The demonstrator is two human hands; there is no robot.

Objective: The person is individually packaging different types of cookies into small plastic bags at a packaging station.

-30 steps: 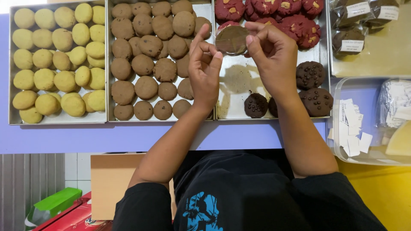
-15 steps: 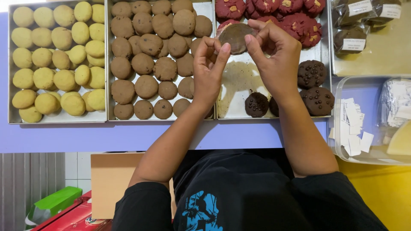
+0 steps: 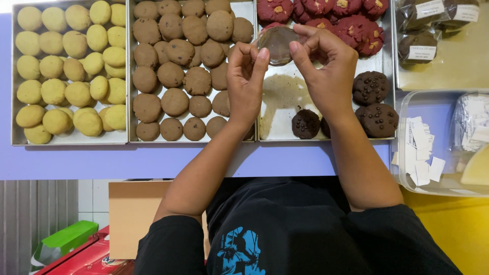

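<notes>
Both hands meet over the trays, pinching one wrapped brown cookie between them: the left hand has its thumb and forefinger closed on the cookie's edge at about 8 o'clock, and the right hand curls its fingers over the top edge with the thumb pressing from 4 o'clock. The cookie is held up above the rightmost tray, near the centre top of the view (its clear wrap catches a little shine).

Below lies a lilac counter carrying three metal trays side by side. At 10 o'clock sits the tray of pale yellow cookies; at 11 o'clock the tray of brown cookies; under the hands the tray holds red cookies at 1 o'clock and dark chocolate cookies at 3 o'clock, with a bare patch between. Bagged cookies with white labels rest at 2 o'clock on a yellow surface. A clear plastic tub with small white paper slips stands at 4 o'clock. A tan cardboard box and a green-lidded container show at 7 o'clock beneath the counter, near a white tiled wall.
</notes>
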